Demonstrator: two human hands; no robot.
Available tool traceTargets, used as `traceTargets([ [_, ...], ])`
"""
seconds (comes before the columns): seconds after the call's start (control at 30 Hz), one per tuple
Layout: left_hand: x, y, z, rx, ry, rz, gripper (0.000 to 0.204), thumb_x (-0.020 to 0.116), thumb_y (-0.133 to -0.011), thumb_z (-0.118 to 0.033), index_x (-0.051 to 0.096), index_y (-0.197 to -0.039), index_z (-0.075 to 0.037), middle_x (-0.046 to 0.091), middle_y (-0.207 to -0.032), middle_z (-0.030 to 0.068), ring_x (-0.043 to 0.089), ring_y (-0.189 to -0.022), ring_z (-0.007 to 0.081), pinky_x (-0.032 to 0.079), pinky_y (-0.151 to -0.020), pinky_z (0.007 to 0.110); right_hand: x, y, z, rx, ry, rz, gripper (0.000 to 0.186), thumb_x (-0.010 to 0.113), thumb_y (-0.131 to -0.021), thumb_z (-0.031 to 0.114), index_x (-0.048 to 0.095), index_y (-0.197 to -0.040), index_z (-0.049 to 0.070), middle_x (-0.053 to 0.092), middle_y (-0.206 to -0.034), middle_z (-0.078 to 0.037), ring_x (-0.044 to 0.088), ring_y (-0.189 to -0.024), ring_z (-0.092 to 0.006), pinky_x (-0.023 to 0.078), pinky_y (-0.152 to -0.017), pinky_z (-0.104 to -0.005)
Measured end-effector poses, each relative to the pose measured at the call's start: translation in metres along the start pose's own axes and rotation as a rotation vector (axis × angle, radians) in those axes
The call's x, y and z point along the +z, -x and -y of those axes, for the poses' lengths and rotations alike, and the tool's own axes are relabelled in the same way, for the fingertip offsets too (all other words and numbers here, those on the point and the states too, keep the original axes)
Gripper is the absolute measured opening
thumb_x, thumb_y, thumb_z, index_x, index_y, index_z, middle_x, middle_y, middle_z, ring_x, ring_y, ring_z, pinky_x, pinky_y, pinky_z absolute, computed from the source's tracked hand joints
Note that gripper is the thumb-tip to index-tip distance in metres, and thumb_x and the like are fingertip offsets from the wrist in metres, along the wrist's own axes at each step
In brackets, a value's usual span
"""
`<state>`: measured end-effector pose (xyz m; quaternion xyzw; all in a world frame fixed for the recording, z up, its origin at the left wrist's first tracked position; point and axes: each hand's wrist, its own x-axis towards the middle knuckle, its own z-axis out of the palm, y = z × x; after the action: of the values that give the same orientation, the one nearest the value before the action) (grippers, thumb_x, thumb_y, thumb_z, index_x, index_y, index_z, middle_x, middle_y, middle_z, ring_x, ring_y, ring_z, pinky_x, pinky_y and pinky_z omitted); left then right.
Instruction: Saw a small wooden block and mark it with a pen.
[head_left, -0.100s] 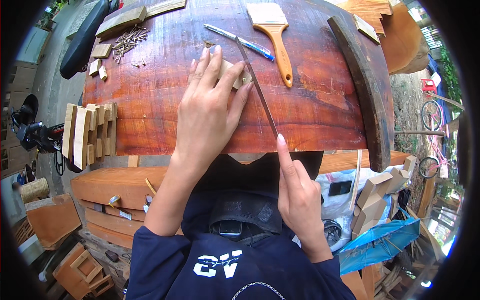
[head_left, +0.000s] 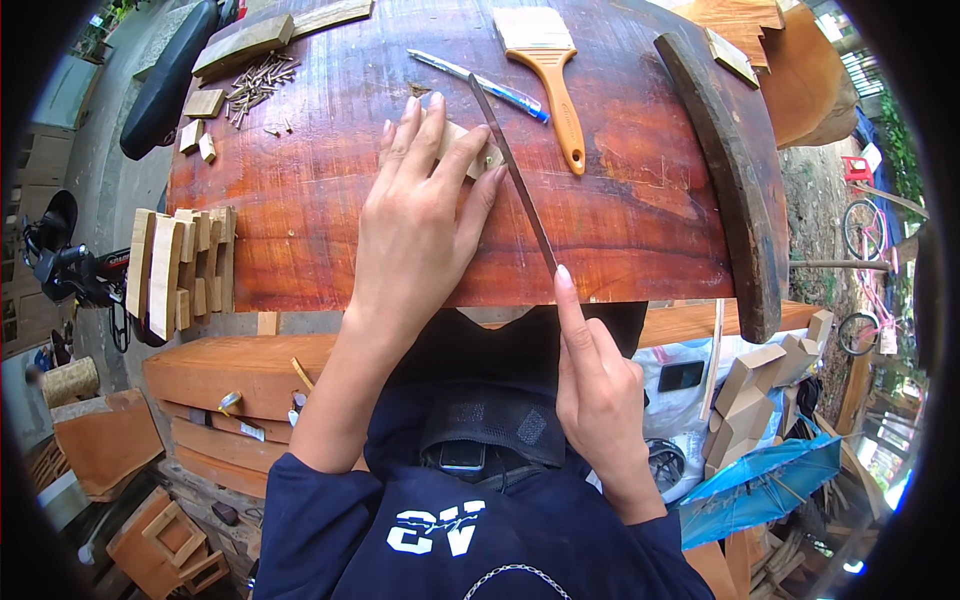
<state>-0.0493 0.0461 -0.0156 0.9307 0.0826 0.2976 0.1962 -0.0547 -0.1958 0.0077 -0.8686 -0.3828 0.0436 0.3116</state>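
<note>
My left hand (head_left: 415, 215) presses a small pale wood block (head_left: 487, 158) onto the glossy red-brown tabletop (head_left: 640, 225). Its fingers cover most of the block, with the thumb close to the right end. In my right hand (head_left: 600, 380) is a thin, dark handsaw (head_left: 520, 190), index finger stretched along its back; the handle is hidden by the hand. The narrow blade slants up and left, right beside the block's end. I cannot tell whether it touches the wood. Beyond the blade lie a blue-and-white pen (head_left: 480, 85) and a brush with an orange handle (head_left: 560, 95).
A heap of small dowel-like pieces (head_left: 262, 82) and several wood offcuts (head_left: 203, 103) lie at the far left. Stacked wood strips (head_left: 165, 270) stand at the near left edge. A long dark beam (head_left: 715, 170) runs down the table's right side. An open blue umbrella (head_left: 765, 485) is at lower right.
</note>
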Motion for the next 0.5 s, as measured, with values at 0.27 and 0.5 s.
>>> traceTargets([
  [0.27,0.008,-0.003,0.004,0.010,-0.002,0.002,0.034,0.074,-0.103,-0.020,0.071,-0.131,-0.001,0.058,-0.151,0.0362,0.050,-0.147,0.0551,0.040,-0.125,0.060,0.004,-0.015,-0.001,-0.004,0.027,0.017,0.074,0.065,-0.099,-0.008,0.046,-0.168,0.010,0.053,-0.081,-0.013,0.057,-0.060,-0.0298,0.050,-0.059,-0.0447],
  [0.5,0.004,0.000,-0.001,-0.019,-0.045,0.020,0.033,0.075,-0.103,-0.022,0.073,-0.132,-0.005,0.060,-0.153,0.0311,0.052,-0.148,0.0503,0.042,-0.125,0.056,-0.001,0.000,0.001,-0.015,0.063,0.014,0.087,0.069,-0.087,-0.009,0.048,-0.168,0.014,0.051,-0.082,-0.007,0.058,-0.057,-0.0250,0.053,-0.057,-0.0413],
])
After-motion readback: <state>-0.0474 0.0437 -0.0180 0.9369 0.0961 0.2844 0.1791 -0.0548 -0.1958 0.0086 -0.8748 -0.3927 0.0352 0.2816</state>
